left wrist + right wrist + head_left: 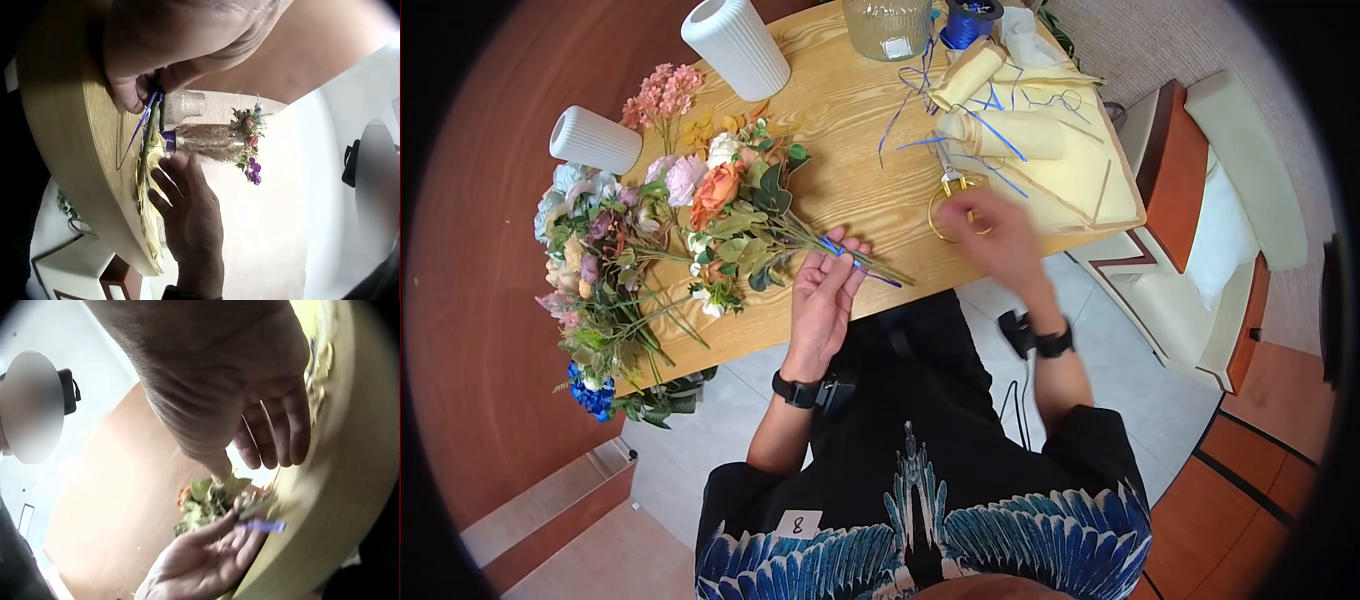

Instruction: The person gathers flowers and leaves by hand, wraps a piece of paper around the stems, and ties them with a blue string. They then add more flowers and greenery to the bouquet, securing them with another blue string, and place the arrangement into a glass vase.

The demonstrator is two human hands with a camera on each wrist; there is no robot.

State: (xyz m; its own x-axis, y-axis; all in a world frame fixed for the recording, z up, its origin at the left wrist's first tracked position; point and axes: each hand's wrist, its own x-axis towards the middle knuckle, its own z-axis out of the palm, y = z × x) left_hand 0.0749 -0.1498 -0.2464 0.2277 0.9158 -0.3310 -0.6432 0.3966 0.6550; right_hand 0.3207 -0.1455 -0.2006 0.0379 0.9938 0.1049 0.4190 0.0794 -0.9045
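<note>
My left hand (822,310) pinches the stems of a bouquet (740,215) near the table's front edge. Its orange, white and pink artificial flowers lie to the left, among green leaves. A blue ribbon (265,525) is wrapped about the stems at my fingers, one end sticking out past them. My right hand (992,240), blurred in the head view, is apart from the stems and above gold-handled scissors (948,172), partly hiding the handles. In the right wrist view its fingers (294,419) are loosely extended with nothing between them.
More flower stems (590,250) lie along the table's left side, near two white ribbed vases (735,50). Cream wrapping paper (1090,185) with blue ribbon scraps covers the right end. A glass vase (888,25) and a blue ribbon spool (970,25) stand at the back.
</note>
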